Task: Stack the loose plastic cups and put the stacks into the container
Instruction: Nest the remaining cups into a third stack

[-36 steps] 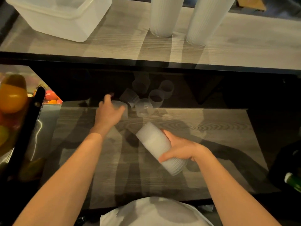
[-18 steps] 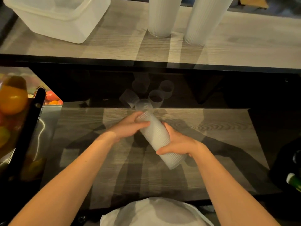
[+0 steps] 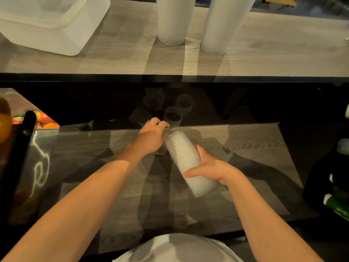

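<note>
- Head view, centre: right hand [image 3: 211, 170] grips a stack of ribbed cups [image 3: 188, 161] around its lower half, fingers [image 3: 190, 174] wrapped across the front. Stack is tilted, open end toward upper left, held above the bench [image 3: 245, 148].
- Left hand [image 3: 152, 138] reaches up-frame toward the loose cups [image 3: 172, 117] in the dark strip just above centre. Its fingers are curled; can't tell if they've closed on a cup, since the far side is hidden.
- Upper frame: two tall finished stacks [image 3: 174, 19] stand upright on the upper shelf. The container [image 3: 56, 29] sits upper left, well apart from the hands.
- Handling, my read: thin translucent plastic, so very light, flexible walls, crushes if squeezed. The ribs give some grip.
- Take single cups by the rim or side with light pinch. Hold the stack mid-body, since nested cups can slide apart if tipped mouth-down.
</note>
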The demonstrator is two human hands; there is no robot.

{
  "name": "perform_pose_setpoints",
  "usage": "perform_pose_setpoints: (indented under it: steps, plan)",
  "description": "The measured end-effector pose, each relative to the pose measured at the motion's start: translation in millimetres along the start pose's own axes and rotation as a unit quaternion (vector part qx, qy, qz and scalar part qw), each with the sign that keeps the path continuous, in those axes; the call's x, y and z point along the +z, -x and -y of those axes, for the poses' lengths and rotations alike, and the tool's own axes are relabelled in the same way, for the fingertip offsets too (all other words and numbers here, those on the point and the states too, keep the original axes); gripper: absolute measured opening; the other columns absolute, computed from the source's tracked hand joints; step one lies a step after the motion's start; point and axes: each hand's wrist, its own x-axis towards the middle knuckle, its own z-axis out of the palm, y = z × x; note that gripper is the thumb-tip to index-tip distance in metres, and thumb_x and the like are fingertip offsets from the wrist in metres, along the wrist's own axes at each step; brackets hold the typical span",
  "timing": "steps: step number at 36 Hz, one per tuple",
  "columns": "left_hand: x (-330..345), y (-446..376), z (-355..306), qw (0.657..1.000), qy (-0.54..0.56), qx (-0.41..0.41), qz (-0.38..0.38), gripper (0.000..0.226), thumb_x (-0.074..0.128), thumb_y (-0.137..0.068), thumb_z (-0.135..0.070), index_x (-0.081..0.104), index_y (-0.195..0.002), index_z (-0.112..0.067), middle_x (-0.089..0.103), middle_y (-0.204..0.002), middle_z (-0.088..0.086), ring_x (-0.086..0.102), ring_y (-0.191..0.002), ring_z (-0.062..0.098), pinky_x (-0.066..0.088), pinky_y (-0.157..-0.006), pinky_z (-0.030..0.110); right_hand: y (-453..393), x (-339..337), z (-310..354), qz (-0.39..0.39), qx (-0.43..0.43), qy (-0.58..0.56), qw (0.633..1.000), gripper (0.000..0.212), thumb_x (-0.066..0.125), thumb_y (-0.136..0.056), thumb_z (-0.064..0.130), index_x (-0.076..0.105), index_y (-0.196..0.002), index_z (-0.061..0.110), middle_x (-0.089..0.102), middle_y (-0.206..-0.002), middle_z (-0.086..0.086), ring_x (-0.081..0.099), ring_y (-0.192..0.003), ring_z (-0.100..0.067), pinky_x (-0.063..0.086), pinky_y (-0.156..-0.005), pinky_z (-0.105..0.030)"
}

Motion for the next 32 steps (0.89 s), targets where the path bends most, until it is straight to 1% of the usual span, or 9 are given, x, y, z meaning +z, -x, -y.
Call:
perform_pose_setpoints:
  steps: [5, 8, 16, 20, 23, 25, 28, 30, 32]
  plan:
    - [10, 6, 4, 0.971, 0.212, -0.096, 0.052, 0.028, 0.05, -0.101, -0.034, 0.062, -0.125, -0.028, 0.044, -0.127, -0.001, 0.052, -0.114, 0.017, 0.043, -0.104, 0.037, -5, 4, -4, 0.011, 0.021, -0.021, 0.999, 0.117, 0.089, -0.068, 0.037, 0.014, -0.158, 0.036, 0.049, -0.142, 0.004, 0.05, -0.125, -0.019, 0.045, -0.105, -0.044]
    - [24, 11, 10, 0.969, 0.216, -0.104, 0.051, 0.028, 0.047, -0.102, -0.033, 0.062, -0.125, -0.025, 0.055, -0.128, -0.001, 0.055, -0.116, 0.016, 0.043, -0.101, 0.033, -6, 7, -4, 0.029, 0.033, 0.01, 0.999, 0.129, 0.089, -0.057, 0.047, 0.01, -0.159, 0.037, 0.044, -0.15, 0.003, 0.046, -0.132, -0.021, 0.043, -0.109, -0.046]
    - [42, 32, 8, 0.945, 0.24, -0.222, -0.008, 0.044, 0.037, -0.102, -0.051, 0.061, -0.117, -0.018, 0.064, -0.106, 0.003, 0.059, -0.1, 0.023, 0.048, -0.088, 0.039, -5, 12, -5, 0.074, 0.001, 0.21, 0.975, 0.12, 0.087, -0.074, 0.036, 0.005, -0.161, 0.033, 0.031, -0.16, 0.003, 0.034, -0.144, -0.02, 0.038, -0.108, -0.03]
    - [42, 40, -6, 0.886, 0.387, -0.255, -0.027, 0.031, 0.041, -0.101, -0.049, 0.062, -0.106, -0.025, 0.067, -0.105, -0.005, 0.062, -0.099, 0.017, 0.049, -0.093, 0.04, -8, 22, -3, 0.108, -0.042, 0.211, 0.971, 0.124, 0.09, -0.072, 0.032, 0.004, -0.161, 0.034, 0.022, -0.165, 0.005, 0.024, -0.149, -0.015, 0.029, -0.117, -0.029]
    - [36, 42, -21, 0.829, 0.505, -0.232, 0.055, 0.027, 0.043, -0.102, -0.044, 0.062, -0.106, -0.025, 0.07, -0.109, 0.001, 0.066, -0.093, 0.017, 0.052, -0.095, 0.04, -11, 30, -2, 0.095, -0.062, 0.208, 0.972, 0.124, 0.089, -0.073, 0.03, 0.003, -0.162, 0.028, 0.019, -0.166, 0.005, 0.02, -0.151, -0.014, 0.023, -0.116, -0.022]
    - [34, 41, -24, 0.861, 0.471, -0.18, 0.069, 0.026, 0.043, -0.102, -0.042, 0.064, -0.105, -0.026, 0.069, -0.11, -0.001, 0.065, -0.099, 0.015, 0.05, -0.096, 0.039, -12, 32, -3, 0.085, -0.063, 0.204, 0.973, 0.125, 0.088, -0.073, 0.03, 0.0, -0.162, 0.027, 0.015, -0.167, 0.005, 0.019, -0.151, -0.013, 0.023, -0.116, -0.022]
    - [30, 32, -16, 0.959, 0.25, -0.048, -0.122, 0.022, 0.054, -0.097, -0.031, 0.064, -0.114, -0.022, 0.055, -0.12, -0.001, 0.047, -0.118, 0.017, 0.039, -0.097, 0.029, -12, 33, -6, 0.054, -0.05, 0.155, 0.985, 0.123, 0.086, -0.075, 0.032, -0.002, -0.161, 0.029, 0.017, -0.166, 0.007, 0.022, -0.149, -0.014, 0.026, -0.112, -0.022]
    - [17, 23, -12, 0.968, 0.074, 0.005, -0.241, 0.036, 0.064, -0.088, -0.023, 0.06, -0.124, -0.02, 0.05, -0.124, 0.007, 0.041, -0.12, 0.024, 0.037, -0.098, 0.03, -11, 33, -5, 0.027, -0.044, 0.111, 0.992, 0.122, 0.085, -0.076, 0.032, -0.002, -0.161, 0.031, 0.023, -0.162, 0.007, 0.027, -0.146, -0.014, 0.027, -0.107, -0.021]
    - [7, 12, -5, 0.974, -0.055, -0.025, -0.217, 0.054, 0.068, -0.083, -0.026, 0.052, -0.134, -0.022, 0.05, -0.123, 0.015, 0.043, -0.116, 0.033, 0.04, -0.099, 0.04, -10, 31, -4, 0.018, -0.043, 0.083, 0.995, 0.121, 0.085, -0.077, 0.032, -0.002, -0.16, 0.033, 0.027, -0.161, 0.006, 0.03, -0.144, -0.015, 0.029, -0.107, -0.023]
